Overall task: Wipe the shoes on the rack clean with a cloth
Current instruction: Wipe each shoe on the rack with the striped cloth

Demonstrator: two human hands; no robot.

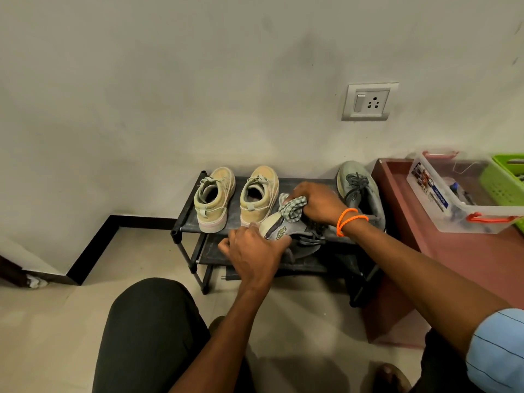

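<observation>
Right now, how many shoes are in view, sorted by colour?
Beige shoes: 2, both standing on the rack's top shelf
Grey shoes: 2, one on the shelf, one held in the hands
Total: 4

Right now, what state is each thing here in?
Grey shoe: tipped on its side, held.
Left hand: grips the grey shoe.
Right hand: presses the checked cloth on that shoe.
Other grey shoe: upright on the rack.
Two beige shoes: upright, side by side.
Clear box: open, no lid.
</observation>
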